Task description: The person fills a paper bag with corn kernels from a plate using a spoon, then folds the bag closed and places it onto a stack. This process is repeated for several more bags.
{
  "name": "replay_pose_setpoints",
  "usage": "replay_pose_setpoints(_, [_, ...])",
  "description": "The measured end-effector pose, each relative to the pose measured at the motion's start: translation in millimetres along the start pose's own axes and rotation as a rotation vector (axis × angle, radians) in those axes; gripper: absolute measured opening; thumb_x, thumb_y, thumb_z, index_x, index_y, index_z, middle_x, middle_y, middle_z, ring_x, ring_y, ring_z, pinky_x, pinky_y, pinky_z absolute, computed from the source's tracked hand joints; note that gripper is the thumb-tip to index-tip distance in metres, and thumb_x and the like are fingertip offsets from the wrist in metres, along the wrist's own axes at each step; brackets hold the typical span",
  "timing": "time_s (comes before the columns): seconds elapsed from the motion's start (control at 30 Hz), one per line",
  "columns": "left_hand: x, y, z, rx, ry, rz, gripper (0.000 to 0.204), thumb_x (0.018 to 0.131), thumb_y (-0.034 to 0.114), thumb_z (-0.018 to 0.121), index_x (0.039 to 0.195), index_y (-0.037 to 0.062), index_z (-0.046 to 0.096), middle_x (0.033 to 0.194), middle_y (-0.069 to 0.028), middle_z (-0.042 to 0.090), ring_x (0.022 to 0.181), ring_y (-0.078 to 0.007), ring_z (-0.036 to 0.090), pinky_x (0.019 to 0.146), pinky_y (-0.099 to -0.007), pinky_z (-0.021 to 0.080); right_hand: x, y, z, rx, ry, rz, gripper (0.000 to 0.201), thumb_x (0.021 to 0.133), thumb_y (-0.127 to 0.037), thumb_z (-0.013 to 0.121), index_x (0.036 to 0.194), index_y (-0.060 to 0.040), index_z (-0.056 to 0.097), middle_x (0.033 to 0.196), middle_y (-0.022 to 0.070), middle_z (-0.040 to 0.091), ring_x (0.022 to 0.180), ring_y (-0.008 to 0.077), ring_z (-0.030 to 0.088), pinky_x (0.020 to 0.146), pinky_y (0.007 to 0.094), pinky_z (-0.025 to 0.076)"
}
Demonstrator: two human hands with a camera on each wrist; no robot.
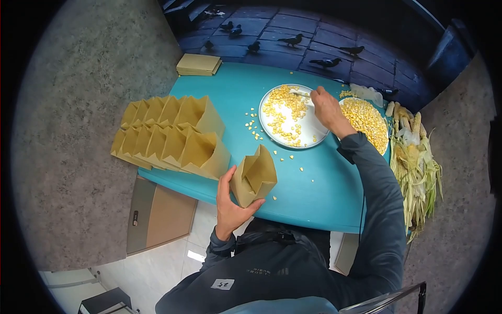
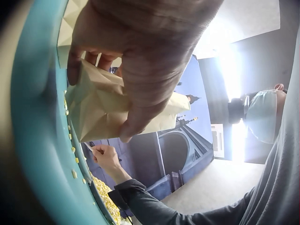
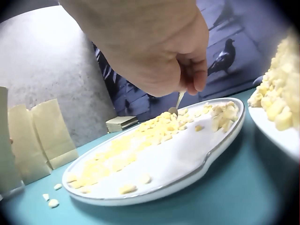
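In the head view my left hand (image 1: 232,209) grips an open brown paper bag (image 1: 254,175) at the table's front edge, thumb on the near side and fingers on the left. The bag stands upright with its mouth facing up. My right hand (image 1: 329,111) pinches the handle of a metal spoon (image 1: 299,93) over a white plate (image 1: 318,137). In the right wrist view the spoon's bowl (image 3: 173,111) dips into the yellow corn kernels (image 3: 159,129) on that plate. Kernels cover the plate's far and left parts; bare white shows toward the right.
Open paper bags (image 1: 201,152) stand in two rows at left, with a flat stack of folded bags (image 1: 198,65) behind. A second plate heaped with kernels (image 1: 366,123) is at right, beside corn cobs and husks (image 1: 415,167). Loose kernels (image 1: 251,124) lie on the teal table (image 1: 324,193).
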State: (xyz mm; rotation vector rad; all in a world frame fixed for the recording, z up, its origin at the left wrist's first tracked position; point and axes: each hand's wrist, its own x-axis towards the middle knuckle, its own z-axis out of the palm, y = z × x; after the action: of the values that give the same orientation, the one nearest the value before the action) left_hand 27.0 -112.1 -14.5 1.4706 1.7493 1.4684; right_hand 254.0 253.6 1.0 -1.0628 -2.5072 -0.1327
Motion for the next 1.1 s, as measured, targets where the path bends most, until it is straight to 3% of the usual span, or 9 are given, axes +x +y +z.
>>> replay_pose_setpoints(0.1, [-4.4, -4.9, -1.8, -0.004, -0.002, -0.020, 0.105, 0.069, 0.021, 0.100, 0.157, 0.0013, 0.047, 0.138, -0.0180, 0.060, 0.127, -0.0348, 0.062, 0.108, -0.0443, 0.050, -2.8, -5.1, -16.8, 0.020, -0.020, 0.053, 0.014, 0.089, 0.007, 0.060, 0.102, 0.0044, 0.063, 0.105, 0.0237, 0.063, 0.099, 0.0450, 0.070, 0.081, 0.0543, 0.060])
replay_pose_setpoints(0.17, [-2.7, -1.2, -0.6, 0.004, -0.024, -0.022, 0.104, 0.069, 0.020, 0.100, 0.157, 0.0013, 0.047, 0.139, -0.0179, 0.060, 0.127, -0.0346, 0.062, 0.108, -0.0443, 0.050, 12.3, 2.2, -15.0, 0.011, 0.101, 0.060, 0.014, 0.088, 0.008, 0.061, 0.101, 0.0038, 0.063, 0.104, 0.0230, 0.062, 0.098, 0.0446, 0.070, 0.081, 0.0541, 0.060])
replay_pose_setpoints(0.4, [-0.8, 5.5, 0.7, 0.055, 0.008, -0.039, 0.107, 0.066, 0.021, 0.102, 0.156, 0.0018, 0.048, 0.139, -0.0182, 0.060, 0.128, -0.0350, 0.062, 0.108, -0.0454, 0.050, 6.9, -2.5, -2.7, 0.080, -0.041, 0.016, 0.013, 0.088, 0.006, 0.061, 0.100, 0.0032, 0.065, 0.107, 0.0250, 0.065, 0.101, 0.0475, 0.070, 0.083, 0.0555, 0.059])
replay_pose_setpoints(0.63, [8.0, 14.0, 8.9, 0.129, -0.008, -0.032, 0.105, 0.066, 0.020, 0.103, 0.154, 0.0021, 0.049, 0.135, -0.0188, 0.061, 0.124, -0.0376, 0.062, 0.105, -0.0467, 0.051, -20.2, 50.8, -24.9, 0.061, 0.005, 0.161, 0.012, 0.085, 0.005, 0.063, 0.093, 0.0050, 0.071, 0.101, 0.0314, 0.071, 0.098, 0.0524, 0.069, 0.086, 0.0586, 0.057])
replay_pose_setpoints(0.83, [16.7, 24.2, 18.3, 0.233, 0.015, -0.023, 0.103, 0.066, 0.017, 0.102, 0.153, 0.0027, 0.051, 0.133, -0.0193, 0.062, 0.122, -0.0388, 0.063, 0.103, -0.0480, 0.053, -17.8, 19.3, 5.6, 0.341, -0.108, 0.219, 0.022, 0.085, 0.002, 0.060, 0.095, 0.0030, 0.080, 0.098, 0.0342, 0.073, 0.097, 0.0522, 0.072, 0.088, 0.0528, 0.058])
replay_pose_setpoints(0.9, [16.3, 23.1, 18.0, 0.237, 0.035, -0.033, 0.102, 0.066, 0.017, 0.102, 0.153, 0.0028, 0.051, 0.133, -0.0194, 0.062, 0.122, -0.0389, 0.063, 0.102, -0.0483, 0.053, -18.9, 8.0, 7.3, 0.442, -0.180, 0.214, 0.020, 0.086, 0.000, 0.063, 0.096, 0.0016, 0.081, 0.093, 0.0267, 0.076, 0.089, 0.0460, 0.075, 0.083, 0.0494, 0.060])
replay_pose_setpoints(0.97, [16.6, 24.0, 18.9, 0.217, 0.045, -0.042, 0.102, 0.066, 0.016, 0.102, 0.152, 0.0024, 0.051, 0.133, -0.0201, 0.062, 0.121, -0.0393, 0.063, 0.102, -0.0483, 0.053, -17.6, -7.5, -9.2, 0.490, -0.283, 0.312, 0.018, 0.084, -0.001, 0.064, 0.092, 0.0023, 0.080, 0.089, 0.0267, 0.077, 0.087, 0.0398, 0.077, 0.084, 0.0459, 0.060])
replay_pose_setpoints(1.03, [17.8, 27.5, 19.7, 0.231, 0.039, -0.064, 0.101, 0.066, 0.018, 0.102, 0.152, 0.0023, 0.052, 0.137, -0.0189, 0.062, 0.125, -0.0362, 0.063, 0.106, -0.0463, 0.052, -18.0, -8.4, -9.4, 0.750, -0.436, 0.528, 0.013, 0.087, -0.002, 0.069, 0.091, 0.0042, 0.080, 0.081, 0.0173, 0.078, 0.077, 0.0247, 0.076, 0.075, 0.0397, 0.061])
replay_pose_setpoints(1.1, [20.4, 31.1, 21.0, 0.242, 0.034, -0.086, 0.101, 0.066, 0.019, 0.103, 0.152, 0.0021, 0.053, 0.142, -0.0177, 0.063, 0.130, -0.0331, 0.063, 0.109, -0.0443, 0.051, -17.3, -5.0, -11.5, 0.919, -0.466, 0.617, 0.012, 0.089, -0.003, 0.071, 0.092, 0.0054, 0.080, 0.080, 0.0134, 0.077, 0.074, 0.0196, 0.074, 0.070, 0.0359, 0.061])
